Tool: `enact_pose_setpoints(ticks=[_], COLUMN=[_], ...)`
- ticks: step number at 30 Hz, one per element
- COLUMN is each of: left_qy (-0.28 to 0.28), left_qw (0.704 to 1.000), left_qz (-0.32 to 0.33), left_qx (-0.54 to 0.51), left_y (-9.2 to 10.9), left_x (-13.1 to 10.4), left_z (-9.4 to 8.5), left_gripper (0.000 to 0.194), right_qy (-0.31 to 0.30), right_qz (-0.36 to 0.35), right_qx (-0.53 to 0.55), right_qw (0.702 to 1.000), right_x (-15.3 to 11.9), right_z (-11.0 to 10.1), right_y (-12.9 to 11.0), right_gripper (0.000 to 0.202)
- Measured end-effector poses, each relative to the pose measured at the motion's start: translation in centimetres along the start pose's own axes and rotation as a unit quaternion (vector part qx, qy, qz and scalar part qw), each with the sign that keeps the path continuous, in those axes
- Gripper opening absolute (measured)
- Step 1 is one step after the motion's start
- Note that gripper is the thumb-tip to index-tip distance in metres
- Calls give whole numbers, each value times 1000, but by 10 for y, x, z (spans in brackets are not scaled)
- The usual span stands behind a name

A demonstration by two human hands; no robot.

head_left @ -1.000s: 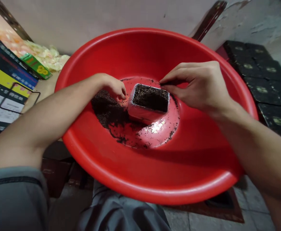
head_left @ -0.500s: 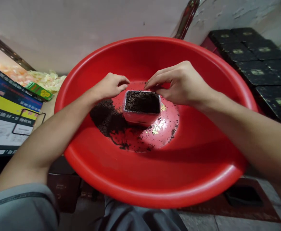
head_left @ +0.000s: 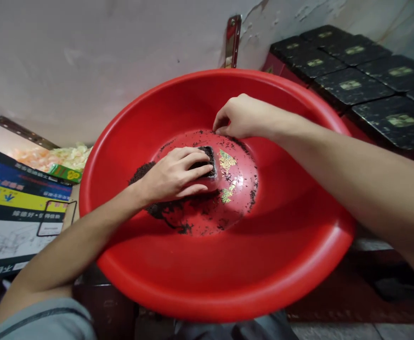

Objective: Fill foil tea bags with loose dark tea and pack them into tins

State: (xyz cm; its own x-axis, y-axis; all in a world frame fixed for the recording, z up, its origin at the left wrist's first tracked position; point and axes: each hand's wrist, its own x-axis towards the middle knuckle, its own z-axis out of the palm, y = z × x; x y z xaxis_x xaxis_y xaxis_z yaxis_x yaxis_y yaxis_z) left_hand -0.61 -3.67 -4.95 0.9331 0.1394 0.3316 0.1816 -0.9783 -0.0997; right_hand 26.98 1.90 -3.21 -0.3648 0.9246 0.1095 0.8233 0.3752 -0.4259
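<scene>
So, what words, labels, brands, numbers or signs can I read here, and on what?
"不": yellow band of the printed carton.
"好" and "得": the dark band below.
Too small or blurred: the carton's other print, the green box, the emblems on the black-topped boxes.

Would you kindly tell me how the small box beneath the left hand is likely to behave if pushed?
The box would probably slide rather than roll, given its squared corners. Its clear, thin-looking wall may flex slightly. The loose dark flakes could spill if tipped, being uncovered.
</scene>
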Motion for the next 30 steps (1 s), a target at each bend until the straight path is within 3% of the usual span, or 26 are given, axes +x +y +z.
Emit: enact_pose_setpoints(ticks=[4,7,10,13,20,30], left_qy=[25,42,-5,-72,-117,-135], left_qw=[999,998,999,995,986,982], left_qz=[32,24,-28,-72,-103,-99], left_qx=[28,26,24,-9,-66,-87], left_y=[2,-4,-12,-17,-17,-13], left_x=[3,0,-6,-11,-12,-6], left_z=[-1,-9,-23,-33,-40,-37], left_gripper=[34,28,29,34,30,27], right_qy=[14,12,-41,-76,-82,-135], right_qz=[-32,-120,-224,-269,-301,-250], right_qx=[13,26,16,-15,-102,-166], right_qw=[999,992,974,960,945,945], right_x=[-8,-15,-22,-29,-32,-34], right_z=[-7,-10,-9,-6,4,8], right_y=[-21,-37,-51,-58,-61,-75], right_gripper=[15,26,38,46,35,31])
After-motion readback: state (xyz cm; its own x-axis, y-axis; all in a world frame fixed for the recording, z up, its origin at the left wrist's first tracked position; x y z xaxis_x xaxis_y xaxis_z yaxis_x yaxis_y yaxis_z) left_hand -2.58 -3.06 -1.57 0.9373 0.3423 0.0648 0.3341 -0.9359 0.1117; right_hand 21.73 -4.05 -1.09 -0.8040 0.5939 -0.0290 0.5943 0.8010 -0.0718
